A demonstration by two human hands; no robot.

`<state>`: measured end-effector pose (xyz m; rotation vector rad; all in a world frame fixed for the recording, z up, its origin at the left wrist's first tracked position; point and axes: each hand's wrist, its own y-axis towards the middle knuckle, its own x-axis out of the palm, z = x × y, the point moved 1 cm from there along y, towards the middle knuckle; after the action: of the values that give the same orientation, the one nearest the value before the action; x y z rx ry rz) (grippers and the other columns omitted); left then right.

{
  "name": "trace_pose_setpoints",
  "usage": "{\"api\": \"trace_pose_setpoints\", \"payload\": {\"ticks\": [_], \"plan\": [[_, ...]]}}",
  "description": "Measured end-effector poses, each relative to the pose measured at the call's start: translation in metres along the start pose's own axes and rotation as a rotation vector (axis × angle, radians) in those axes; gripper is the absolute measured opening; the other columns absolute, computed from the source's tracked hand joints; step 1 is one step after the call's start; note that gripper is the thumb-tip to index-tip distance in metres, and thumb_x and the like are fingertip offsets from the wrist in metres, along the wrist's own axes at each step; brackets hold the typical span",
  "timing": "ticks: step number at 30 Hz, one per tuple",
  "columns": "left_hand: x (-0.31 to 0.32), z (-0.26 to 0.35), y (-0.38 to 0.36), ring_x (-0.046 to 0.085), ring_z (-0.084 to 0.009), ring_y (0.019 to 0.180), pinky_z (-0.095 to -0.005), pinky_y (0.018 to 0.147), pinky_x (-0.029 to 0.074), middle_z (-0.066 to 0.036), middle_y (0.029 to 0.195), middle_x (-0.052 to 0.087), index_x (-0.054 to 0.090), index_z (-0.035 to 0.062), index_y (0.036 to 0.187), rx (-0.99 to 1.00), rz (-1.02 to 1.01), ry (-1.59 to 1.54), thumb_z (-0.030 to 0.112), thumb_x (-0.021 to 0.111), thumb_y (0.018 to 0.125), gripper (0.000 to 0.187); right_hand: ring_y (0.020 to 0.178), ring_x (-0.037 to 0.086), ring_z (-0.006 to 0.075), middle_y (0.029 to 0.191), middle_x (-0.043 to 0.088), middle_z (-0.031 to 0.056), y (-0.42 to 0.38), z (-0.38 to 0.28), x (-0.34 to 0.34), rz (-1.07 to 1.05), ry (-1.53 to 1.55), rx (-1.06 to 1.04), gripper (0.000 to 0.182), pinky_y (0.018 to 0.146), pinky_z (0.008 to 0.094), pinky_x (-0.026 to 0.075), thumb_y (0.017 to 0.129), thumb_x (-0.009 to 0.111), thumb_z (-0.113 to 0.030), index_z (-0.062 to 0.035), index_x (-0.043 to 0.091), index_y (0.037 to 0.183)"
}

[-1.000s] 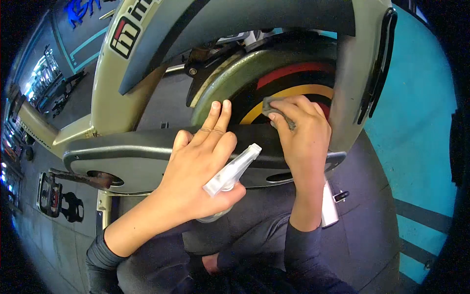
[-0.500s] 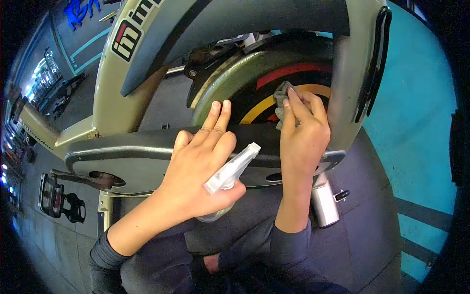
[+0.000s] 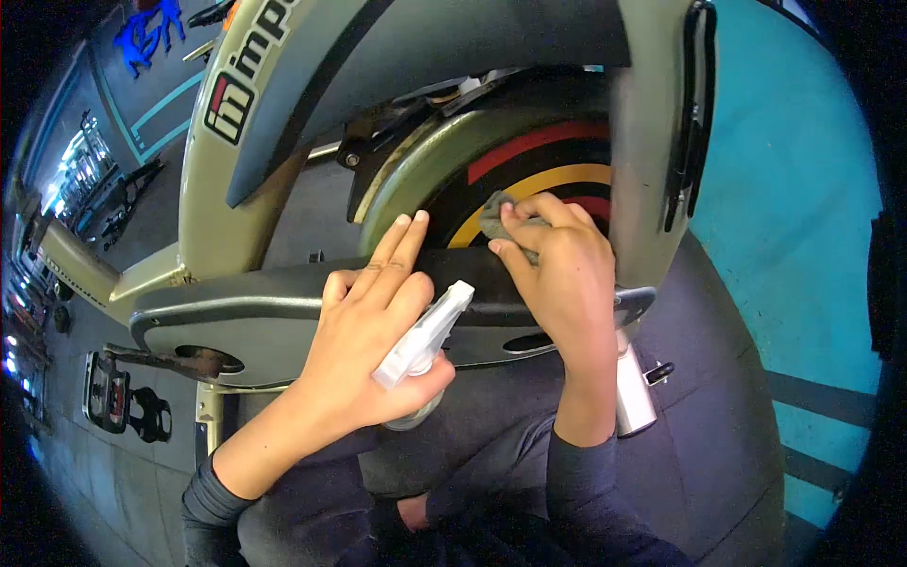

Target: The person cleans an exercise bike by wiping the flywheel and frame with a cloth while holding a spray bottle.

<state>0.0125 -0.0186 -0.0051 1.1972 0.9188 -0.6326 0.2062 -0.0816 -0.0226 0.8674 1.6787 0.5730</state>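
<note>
My left hand point(image 3: 368, 340) is closed around a spray bottle with a white nozzle point(image 3: 427, 335), while two of its fingers stretch out beside the flywheel's rim. Most of the bottle is hidden under that hand. Between the fingertips of my right hand point(image 3: 562, 269) is a crumpled grey cloth point(image 3: 495, 215), pressed on the flywheel point(image 3: 543, 146) over its yellow band. The flywheel is black with red and yellow bands and sits inside the frame of an exercise bike point(image 3: 215, 203).
A grey chain cover point(image 3: 274, 331) runs below the flywheel, with a pedal point(image 3: 109, 392) at lower left. A metal foot with a black knob point(image 3: 635, 392) stands at lower right. Dark and turquoise flooring point(image 3: 784, 189) and gym equipment lie around.
My right hand and the cloth have moved left and down across the flywheel. The view has shifted slightly, and my left hand still holds the bottle.
</note>
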Motion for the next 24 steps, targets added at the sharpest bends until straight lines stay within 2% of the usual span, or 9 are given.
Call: {"api": "trace_pose_setpoints", "payload": {"ticks": [5,8,10,11,12,15,16,19,24], "plan": [[-0.005,0.0,0.005,0.031,-0.0359,0.142,-0.0436,0.094,0.033,-0.027,0.153,0.028,0.056,0.0042,0.094,0.057,0.023,0.013,0.028,0.068,0.061,0.042,0.086,0.059,0.0261,0.092,0.067,0.004,0.001,0.005,0.002,-0.021,0.037,-0.074,0.018,0.077,0.0377,0.048,0.079,0.07,-0.016,-0.0076,0.075,0.095],[-0.008,-0.005,0.01,0.027,-0.0373,0.144,-0.0492,0.103,0.029,-0.027,0.154,0.025,0.059,0.004,0.099,0.069,-0.006,0.035,0.03,0.068,0.061,0.047,0.086,0.06,0.0261,0.092,0.067,0.0035,0.002,0.006,0.002,-0.034,0.078,-0.069,0.018,0.077,0.0376,0.048,0.079,0.07,-0.015,-0.0081,0.075,0.095],[-0.009,-0.009,0.012,0.02,-0.041,0.145,-0.0514,0.112,0.019,-0.029,0.154,0.022,0.06,0.005,0.109,0.028,-0.069,0.037,0.037,0.064,0.063,0.056,0.084,0.059,0.0254,0.088,0.065,0.0033,0.002,0.004,0.005,0.01,0.083,-0.066,0.013,0.075,0.0378,0.049,0.08,0.069,-0.015,-0.0077,0.074,0.089],[-0.009,-0.009,0.011,0.02,-0.041,0.145,-0.0514,0.112,0.019,-0.029,0.154,0.022,0.06,0.005,0.109,0.023,-0.067,0.039,0.037,0.064,0.063,0.056,0.083,0.059,0.0248,0.085,0.064,0.0032,0.001,0.003,0.006,0.053,0.087,-0.061,0.009,0.072,0.038,0.049,0.081,0.068,-0.015,-0.0073,0.073,0.083],[-0.009,-0.008,0.011,0.02,-0.0394,0.145,-0.0559,0.111,0.02,-0.028,0.155,0.022,0.059,0.0052,0.109,0.009,-0.074,0.05,0.036,0.066,0.062,0.056,0.083,0.059,0.0248,0.085,0.064,0.0032,0.001,0.002,0.008,0.05,0.089,-0.065,0.009,0.072,0.038,0.049,0.081,0.068,-0.015,-0.0073,0.073,0.083],[-0.011,-0.001,0.011,0.022,-0.0376,0.145,-0.0628,0.108,0.022,-0.026,0.155,0.022,0.058,0.0048,0.11,-0.027,-0.102,0.111,0.036,0.069,0.063,0.058,0.08,0.059,0.0269,0.087,0.061,0.0083,-0.004,0.0,0.006,0.338,0.088,-0.028,0.013,0.07,0.0391,0.048,0.081,0.068,-0.007,-0.0033,0.072,0.093],[-0.011,0.001,0.011,0.022,-0.0374,0.145,-0.0654,0.106,0.024,-0.027,0.155,0.022,0.058,0.0042,0.111,-0.044,-0.124,0.163,0.036,0.069,0.063,0.059,0.08,0.059,0.0269,0.087,0.061,0.0083,-0.005,-0.002,0.007,0.337,0.091,-0.033,0.013,0.07,0.0391,0.048,0.081,0.068,-0.007,-0.0033,0.072,0.093],[-0.009,0.003,0.009,0.025,-0.0369,0.144,-0.0668,0.102,0.028,-0.028,0.154,0.024,0.056,0.003,0.111,-0.036,-0.097,0.196,0.037,0.069,0.064,0.059,0.082,0.061,0.0288,0.091,0.059,0.011,-0.007,-0.005,0.01,0.443,0.264,0.099,0.019,0.073,0.0378,0.049,0.082,0.068,-0.005,-0.0021,0.072,0.101],[-0.014,0.001,0.005,0.035,-0.0364,0.14,-0.0618,0.096,0.034,-0.029,0.149,0.033,0.054,0.0025,0.111,-0.04,-0.104,0.204,0.036,0.069,0.065,0.059,0.082,0.06,0.0285,0.091,0.059,0.0106,-0.006,-0.007,0.011,0.454,0.215,0.085,0.019,0.073,0.0385,0.049,0.082,0.069,-0.006,-0.0022,0.072,0.1]]}}
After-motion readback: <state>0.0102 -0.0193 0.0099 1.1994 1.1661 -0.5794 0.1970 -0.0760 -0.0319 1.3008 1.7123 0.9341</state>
